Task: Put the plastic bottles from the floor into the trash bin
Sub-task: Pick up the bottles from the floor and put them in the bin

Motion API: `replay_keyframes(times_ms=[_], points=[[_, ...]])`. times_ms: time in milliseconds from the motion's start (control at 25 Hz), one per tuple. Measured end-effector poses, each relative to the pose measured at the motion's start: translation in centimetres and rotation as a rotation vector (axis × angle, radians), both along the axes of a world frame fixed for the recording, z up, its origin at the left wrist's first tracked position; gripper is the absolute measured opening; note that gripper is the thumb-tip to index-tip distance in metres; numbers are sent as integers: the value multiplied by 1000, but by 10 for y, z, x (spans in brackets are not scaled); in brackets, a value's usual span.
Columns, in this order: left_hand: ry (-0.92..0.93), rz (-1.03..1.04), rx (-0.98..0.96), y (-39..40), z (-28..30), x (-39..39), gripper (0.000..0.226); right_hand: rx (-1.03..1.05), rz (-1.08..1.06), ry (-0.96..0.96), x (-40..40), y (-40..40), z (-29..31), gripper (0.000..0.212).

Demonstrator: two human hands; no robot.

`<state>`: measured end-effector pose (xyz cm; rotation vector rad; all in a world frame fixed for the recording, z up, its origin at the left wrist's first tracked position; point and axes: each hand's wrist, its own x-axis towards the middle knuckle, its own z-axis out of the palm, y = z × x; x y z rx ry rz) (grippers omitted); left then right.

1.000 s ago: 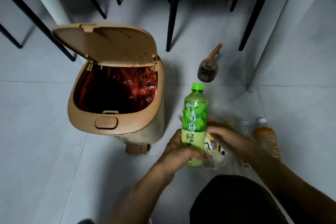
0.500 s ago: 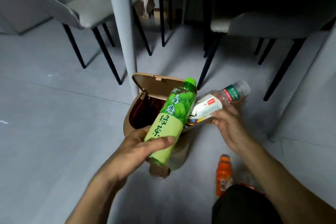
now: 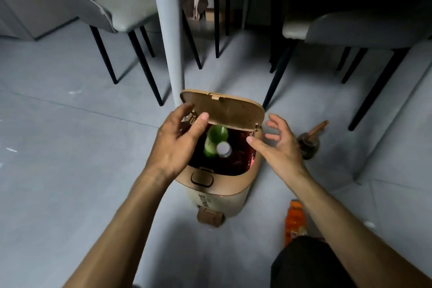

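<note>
The tan trash bin (image 3: pixel 224 190) stands on the floor with its lid (image 3: pixel 230 111) raised and a red liner inside. A green bottle (image 3: pixel 214 139) and a clear bottle with a white cap (image 3: pixel 224 149) sit inside the bin mouth, blurred. My left hand (image 3: pixel 177 140) hovers over the bin's left rim, fingers spread and empty. My right hand (image 3: pixel 277 145) hangs over the right rim, fingers apart, holding nothing. An orange bottle (image 3: pixel 295 222) lies on the floor to the right of the bin, near my knee.
A dark round spray bottle (image 3: pixel 309 145) stands on the floor right of the bin. A grey table leg (image 3: pixel 169 37) rises just behind the bin. Chairs with black legs (image 3: pixel 145 65) surround it. My dark-clad knee (image 3: pixel 311 264) fills the lower right.
Both hands held bottles half a second ago, green in the left, clear in the right. Both bottles are now inside the bin and the hands are empty with fingers spread.
</note>
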<state>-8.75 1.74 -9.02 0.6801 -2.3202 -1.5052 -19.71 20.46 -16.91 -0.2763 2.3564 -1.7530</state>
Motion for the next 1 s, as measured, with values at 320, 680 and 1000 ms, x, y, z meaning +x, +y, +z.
replay_keyframes(times_ms=[320, 680, 1000], points=[[-184, -423, -37, 131, -118, 1, 39, 116, -87, -55, -2, 66, -50, 38], [-766, -619, 89, 224, -296, -9, 68, 812, -221, -302, 91, 207, -215, 34], [-866, -322, 561, 224, -317, -1, 44, 442, -284, -802, 104, 197, -238, 58]])
